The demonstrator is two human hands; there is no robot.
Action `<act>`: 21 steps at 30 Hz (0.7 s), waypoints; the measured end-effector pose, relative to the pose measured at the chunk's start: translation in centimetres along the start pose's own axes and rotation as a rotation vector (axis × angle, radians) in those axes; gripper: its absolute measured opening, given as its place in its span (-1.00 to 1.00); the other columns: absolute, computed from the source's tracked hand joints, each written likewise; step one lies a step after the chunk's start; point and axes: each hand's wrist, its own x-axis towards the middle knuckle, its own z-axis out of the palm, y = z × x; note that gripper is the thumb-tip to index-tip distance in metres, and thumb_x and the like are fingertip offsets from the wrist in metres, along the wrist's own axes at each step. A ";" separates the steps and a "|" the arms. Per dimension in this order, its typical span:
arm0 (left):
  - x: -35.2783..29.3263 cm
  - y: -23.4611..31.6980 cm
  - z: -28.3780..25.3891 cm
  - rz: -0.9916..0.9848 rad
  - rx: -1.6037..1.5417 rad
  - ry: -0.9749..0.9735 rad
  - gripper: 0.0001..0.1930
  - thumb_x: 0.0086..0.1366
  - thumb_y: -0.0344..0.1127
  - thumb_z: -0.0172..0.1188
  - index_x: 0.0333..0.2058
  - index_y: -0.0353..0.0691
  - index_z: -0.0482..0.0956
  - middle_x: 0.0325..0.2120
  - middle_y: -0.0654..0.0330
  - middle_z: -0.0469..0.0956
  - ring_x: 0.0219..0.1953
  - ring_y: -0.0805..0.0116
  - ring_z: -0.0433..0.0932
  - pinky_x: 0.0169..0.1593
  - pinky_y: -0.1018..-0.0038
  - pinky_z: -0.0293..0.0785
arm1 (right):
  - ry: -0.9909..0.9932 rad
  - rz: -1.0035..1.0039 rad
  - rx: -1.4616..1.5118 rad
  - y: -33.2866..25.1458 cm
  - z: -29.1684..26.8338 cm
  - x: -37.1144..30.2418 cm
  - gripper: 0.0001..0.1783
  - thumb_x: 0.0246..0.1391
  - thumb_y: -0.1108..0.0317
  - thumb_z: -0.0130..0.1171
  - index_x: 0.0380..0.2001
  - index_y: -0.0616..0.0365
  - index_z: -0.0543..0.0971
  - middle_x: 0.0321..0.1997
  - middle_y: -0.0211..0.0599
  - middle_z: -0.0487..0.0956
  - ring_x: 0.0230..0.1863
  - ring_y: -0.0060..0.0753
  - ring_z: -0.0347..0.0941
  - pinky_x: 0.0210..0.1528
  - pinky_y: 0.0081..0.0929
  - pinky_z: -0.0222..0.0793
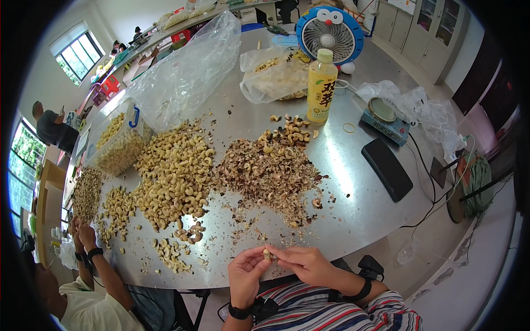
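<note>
At the table's near edge my left hand (245, 274) and my right hand (307, 266) meet, fingertips pinched together on a small pale cashew nut (269, 254). Both hands are closed on it, and they partly hide it. Beyond them lies a wide heap of brown flaky skins (265, 176), with some darker cashews (292, 132) at its far end. Left of that heap is a large pile of pale yellow cashews (174, 176). A small group of cashews (171, 256) lies closer to my left hand.
A yellow-labelled bottle (320, 91) stands near a blue fan (328, 38). A black phone (387, 169), a blue box (386, 127) and a cable lie to the right. At left, a clear tub (118, 146) holds cashews; a co-worker's hands (83, 237) are close by.
</note>
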 end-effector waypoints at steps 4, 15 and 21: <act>0.0 -0.1 -0.1 0.012 -0.003 -0.015 -0.70 0.05 -0.64 0.16 -0.18 -0.46 0.44 -0.29 0.06 0.51 -0.25 0.39 0.51 -0.09 0.53 0.44 | 0.041 -0.043 0.000 -0.1 0.1 0.1 -0.46 -0.02 0.50 0.10 0.09 -0.08 0.35 -0.49 -0.20 0.43 -0.56 -0.28 0.32 -0.47 -0.54 0.29; 0.0 -0.2 -0.4 0.007 0.015 -0.018 -0.69 0.03 -0.63 0.17 -0.19 -0.46 0.39 -0.26 -0.01 0.50 -0.22 0.30 0.52 -0.08 0.45 0.47 | 0.044 -0.035 -0.053 0.2 0.1 -0.2 -0.42 -0.07 0.59 0.08 0.08 -0.10 0.37 -0.47 -0.22 0.46 -0.51 -0.31 0.38 -0.43 -0.54 0.35; 0.0 -0.3 -0.5 -0.003 0.014 -0.010 -0.70 0.04 -0.64 0.16 -0.19 -0.46 0.40 -0.27 -0.01 0.51 -0.23 0.29 0.52 -0.08 0.44 0.47 | 0.011 -0.022 -0.077 0.2 -0.1 -0.2 -0.41 -0.09 0.63 0.06 0.07 -0.10 0.38 -0.46 -0.22 0.47 -0.50 -0.32 0.40 -0.41 -0.54 0.37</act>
